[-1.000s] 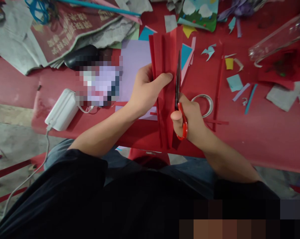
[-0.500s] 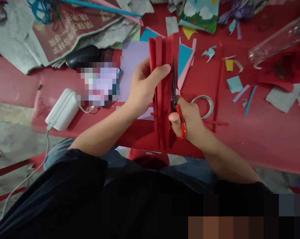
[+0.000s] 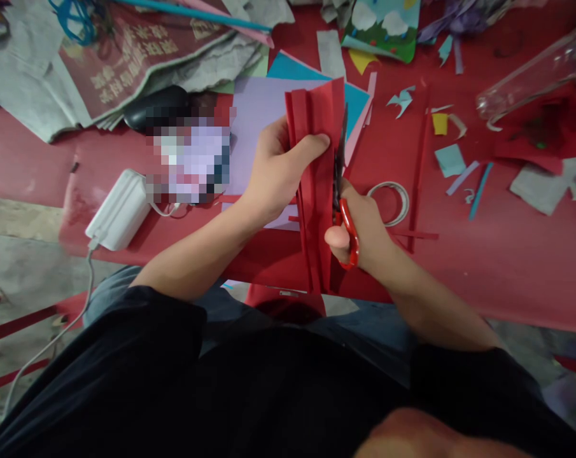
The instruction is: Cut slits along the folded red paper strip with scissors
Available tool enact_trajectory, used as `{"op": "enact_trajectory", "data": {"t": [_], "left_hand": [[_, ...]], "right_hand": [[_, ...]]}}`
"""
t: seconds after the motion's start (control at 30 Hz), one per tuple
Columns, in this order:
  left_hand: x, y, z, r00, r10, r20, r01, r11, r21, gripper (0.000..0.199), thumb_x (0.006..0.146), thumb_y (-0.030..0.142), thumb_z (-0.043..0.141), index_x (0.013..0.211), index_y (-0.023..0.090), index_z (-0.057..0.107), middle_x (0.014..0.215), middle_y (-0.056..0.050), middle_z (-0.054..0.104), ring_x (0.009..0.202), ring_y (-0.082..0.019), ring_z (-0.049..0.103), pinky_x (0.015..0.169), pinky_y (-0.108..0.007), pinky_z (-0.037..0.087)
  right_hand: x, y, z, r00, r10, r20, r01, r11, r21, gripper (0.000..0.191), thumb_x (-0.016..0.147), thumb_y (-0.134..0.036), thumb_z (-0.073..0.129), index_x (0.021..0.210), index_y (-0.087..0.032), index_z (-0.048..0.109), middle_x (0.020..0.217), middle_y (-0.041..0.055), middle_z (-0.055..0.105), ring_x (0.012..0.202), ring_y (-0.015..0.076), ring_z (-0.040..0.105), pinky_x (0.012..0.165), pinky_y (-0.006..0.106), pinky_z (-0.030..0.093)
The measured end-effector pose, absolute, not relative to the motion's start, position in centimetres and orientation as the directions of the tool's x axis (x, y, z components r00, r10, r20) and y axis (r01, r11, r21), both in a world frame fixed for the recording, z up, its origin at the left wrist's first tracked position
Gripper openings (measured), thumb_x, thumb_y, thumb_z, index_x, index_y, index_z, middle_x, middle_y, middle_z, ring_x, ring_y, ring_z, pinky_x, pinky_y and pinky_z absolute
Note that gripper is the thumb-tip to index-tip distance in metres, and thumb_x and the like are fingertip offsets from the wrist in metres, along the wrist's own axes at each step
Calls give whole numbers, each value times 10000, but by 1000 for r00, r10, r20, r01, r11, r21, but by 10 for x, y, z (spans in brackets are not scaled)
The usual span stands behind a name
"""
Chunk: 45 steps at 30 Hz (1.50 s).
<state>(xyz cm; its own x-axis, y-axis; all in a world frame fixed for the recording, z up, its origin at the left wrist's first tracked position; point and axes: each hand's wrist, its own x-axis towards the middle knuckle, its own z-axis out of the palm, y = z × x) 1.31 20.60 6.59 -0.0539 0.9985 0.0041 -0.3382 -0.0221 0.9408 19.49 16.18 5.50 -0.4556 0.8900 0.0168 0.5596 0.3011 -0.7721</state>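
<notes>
My left hand grips a pleated sheet of red paper, its thumb pressed on the front and its fingers behind. Lengthwise folds run down the paper, which stands over the table's near edge. In my right hand is a pair of scissors with red handles and dark blades pointing away from me. Those blades lie along the paper's right edge. Whether they are fully closed is hard to make out. Under the paper lie purple sheets and a blue sheet.
A tape roll lies right of the scissors, with paper scraps beyond it. A plastic bottle is at the far right. On the left are a white power bank, a black mouse-like object and newspaper.
The red paper's top edge has tilted and come lower, with its right panel turned more towards me. The scissor blades have shifted slightly right along its edge. Both hands keep their hold.
</notes>
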Motion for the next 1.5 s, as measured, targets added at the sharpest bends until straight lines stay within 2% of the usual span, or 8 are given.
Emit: {"op": "enact_trajectory", "data": {"t": [0.17,0.27,0.63,0.9,1.1,1.27,1.5], "left_hand": [[15,204,65,-17,1000,18,-316,-22,948,210,980,118,677,791,202,640,748,10,558,686,-110,490,644,-275,406],[15,204,65,-5,1000,-4,-311,2,950,214,974,131,701,784,193,626,743,14,548,674,-98,484,637,-262,394],[17,201,62,16,1000,-2,-270,6,963,211,1003,117,660,812,184,601,773,9,532,683,-84,477,633,-243,379],[18,201,64,-11,999,-52,-274,48,961,227,1007,111,682,798,184,633,779,8,564,671,-90,516,626,-237,418],[18,201,63,-5,999,-45,-269,42,962,232,1011,107,681,798,176,618,787,8,558,659,-80,516,611,-224,420],[18,202,59,-5,1000,-1,-259,0,966,236,1003,88,659,798,183,589,774,17,538,660,-71,509,613,-211,430],[16,202,58,7,1000,12,-244,-9,970,216,1006,120,669,814,186,595,796,12,548,677,-82,521,637,-228,443]], "right_hand": [[194,161,57,-453,889,68,554,341,-759,1146,849,-1124,348,1365,-142,637,691,21,601,643,283,647,643,409,426],[194,161,57,-450,890,69,560,342,-754,1151,858,-1122,308,1388,-154,633,732,40,618,665,283,650,654,412,427],[196,161,55,-427,901,79,599,347,-722,1096,919,-1079,256,1337,-157,675,662,11,559,566,227,532,609,400,384],[195,160,57,-403,914,53,607,310,-732,1065,930,-1063,310,1347,-157,681,657,-6,506,560,213,438,571,408,334],[195,158,56,-395,917,52,584,294,-757,1027,917,-1066,287,1303,-203,688,673,0,528,566,207,422,555,406,332],[194,159,49,-366,926,92,580,304,-756,1027,916,-1071,268,1238,-194,694,672,-1,523,573,191,412,568,383,326],[194,158,48,-348,931,105,582,303,-754,936,911,-1067,317,1148,-233,669,651,-3,501,539,205,458,571,387,336]]}}
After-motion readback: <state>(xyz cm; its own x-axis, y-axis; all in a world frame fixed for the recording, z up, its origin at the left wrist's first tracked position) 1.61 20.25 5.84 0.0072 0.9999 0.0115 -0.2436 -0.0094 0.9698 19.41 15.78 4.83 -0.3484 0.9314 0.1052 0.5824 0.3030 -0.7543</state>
